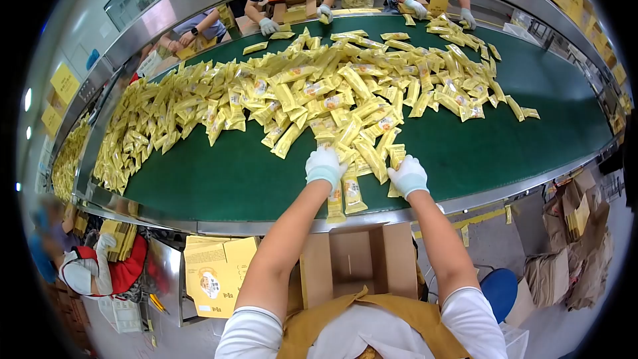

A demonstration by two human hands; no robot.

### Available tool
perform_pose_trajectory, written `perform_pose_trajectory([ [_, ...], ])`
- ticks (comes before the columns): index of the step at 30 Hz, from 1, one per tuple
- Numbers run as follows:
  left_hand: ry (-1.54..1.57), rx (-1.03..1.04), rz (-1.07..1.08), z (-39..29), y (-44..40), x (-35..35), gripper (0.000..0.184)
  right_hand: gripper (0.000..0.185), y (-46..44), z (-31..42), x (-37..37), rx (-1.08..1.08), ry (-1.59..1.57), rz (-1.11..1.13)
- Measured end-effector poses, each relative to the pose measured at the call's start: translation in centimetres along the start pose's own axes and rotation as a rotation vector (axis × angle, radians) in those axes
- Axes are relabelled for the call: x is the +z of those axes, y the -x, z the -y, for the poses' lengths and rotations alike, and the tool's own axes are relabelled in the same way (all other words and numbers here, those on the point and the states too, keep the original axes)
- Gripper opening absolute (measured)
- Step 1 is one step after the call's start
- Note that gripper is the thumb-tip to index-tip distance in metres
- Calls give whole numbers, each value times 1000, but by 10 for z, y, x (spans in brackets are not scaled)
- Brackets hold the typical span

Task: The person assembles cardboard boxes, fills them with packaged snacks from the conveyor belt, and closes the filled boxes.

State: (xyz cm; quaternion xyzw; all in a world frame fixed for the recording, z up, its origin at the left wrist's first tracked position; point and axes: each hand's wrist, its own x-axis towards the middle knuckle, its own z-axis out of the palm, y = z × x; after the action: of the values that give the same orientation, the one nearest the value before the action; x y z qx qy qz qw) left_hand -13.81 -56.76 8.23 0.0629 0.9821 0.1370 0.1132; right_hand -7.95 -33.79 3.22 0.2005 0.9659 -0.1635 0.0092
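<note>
We see a heap of slim packets spread over the green work surface, widest in the middle and trailing off toward both ends. Each wrapper is pale yellow and shiny, long and narrow like a small pillow, with flattened ends; on the ones facing up, we make out a small printed patch in orange and white, though the lettering is too small for us to read. They lie at all angles, many overlapping. At the near side, where a tongue of packets reaches toward the metal rim, we find the two white-gloved hands. The left hand rests over packets on one side of this tongue, its fingers bent forward onto them; we cannot tell whether they pinch any. The right hand lies at the opposite side, its fingers curled against an upright-pointing packet; whether they close firmly on it, we cannot tell. Between the wrists, two packets lie close to the rim, side by side. Below, we see an open cardboard box, and beside it folded yellow cartons.
</note>
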Motion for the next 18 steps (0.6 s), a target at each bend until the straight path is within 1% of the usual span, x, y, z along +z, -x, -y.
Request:
perform_pose_trajectory([
  [1, 15, -21, 43, 0, -2, -1, 53, 56, 0, 1, -10, -9, 0, 49],
  [3, 82, 11, 65, 16, 3, -1, 54, 53, -8, -9, -24, -9, 49, 202],
  [5, 159, 43, 70, 37, 4, -7, 56, 47, -1, -11, -45, 19, 59, 69],
  [6, 163, -13, 26, 38, 16, -20, 56, 46, 3, -7, -58, -13, 9, 9],
  [7, 233, -51, 56, 44, 21, -26, 56, 44, 7, -4, -65, -41, -42, -45],
  [8, 273, -52, 32, 46, 30, -29, 57, 41, 8, -1, -64, -126, -98, -108],
  [9, 312, -55, 8, 46, 42, -32, 57, 41, 8, 4, -61, -178, -129, -111],
  [11, 165, -49, 7, 36, 59, -26, 60, 40, 5, 27, -56, -282, -195, -135],
  [12, 94, -98, 15, 28, 64, -11, 63, 40, 5, 39, -51, -267, -180, -70],
  [13, -22, -149, 179, 16, 66, -6, 72, 41, 6, 51, -44, -253, -165, -5],
  [14, -17, -144, 204, 8, 72, -4, 76, 42, 7, 61, -33, -237, -79, 110],
  [15, -13, -139, 225, 3, 77, -6, 82, 43, 10, 69, -24, -173, -22, 97],
  [18, -57, -58, 264, 1, 78, -13, 87, 41, 9, 67, -21, -188, -11, 110],
])
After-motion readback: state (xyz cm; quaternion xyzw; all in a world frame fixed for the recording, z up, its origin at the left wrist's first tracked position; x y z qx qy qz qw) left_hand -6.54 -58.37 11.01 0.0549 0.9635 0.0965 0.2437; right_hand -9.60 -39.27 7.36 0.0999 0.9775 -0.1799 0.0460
